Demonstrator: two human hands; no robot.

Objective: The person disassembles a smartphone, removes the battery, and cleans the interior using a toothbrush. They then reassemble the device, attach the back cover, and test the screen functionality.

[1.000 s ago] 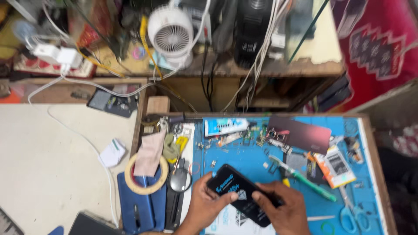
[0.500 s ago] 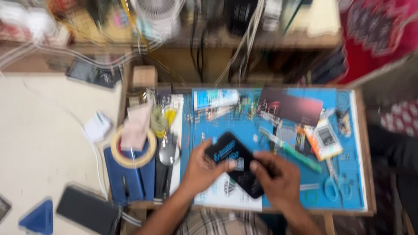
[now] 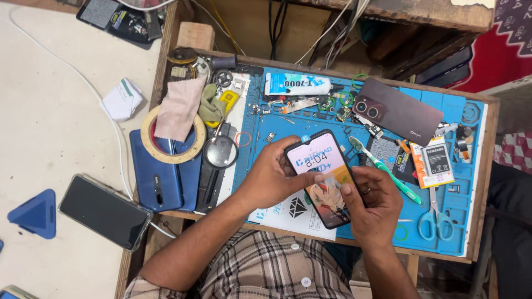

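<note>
- One lit smartphone (image 3: 323,177), glossy black slab, screen up; held over the blue work mat (image 3: 443,111) at the mat's middle front.
- Left hand (image 3: 270,178): grip closed around the smartphone's left edge; thumb lies across the glass.
- Right hand (image 3: 372,202): grip closed on the smartphone's lower right corner; forefinger touches the screen.
- One dark phone back cover (image 3: 396,113), smooth, rectangular, at mat rear right.
- One green toothbrush (image 3: 385,170); one pair of blue-handled scissors (image 3: 431,216).
- One tape ring (image 3: 173,135), tan, round, on a blue phone (image 3: 160,177); one round magnifier (image 3: 220,152).
- One more dark phone (image 3: 104,211) flat on the white counter (image 3: 50,144).
</note>
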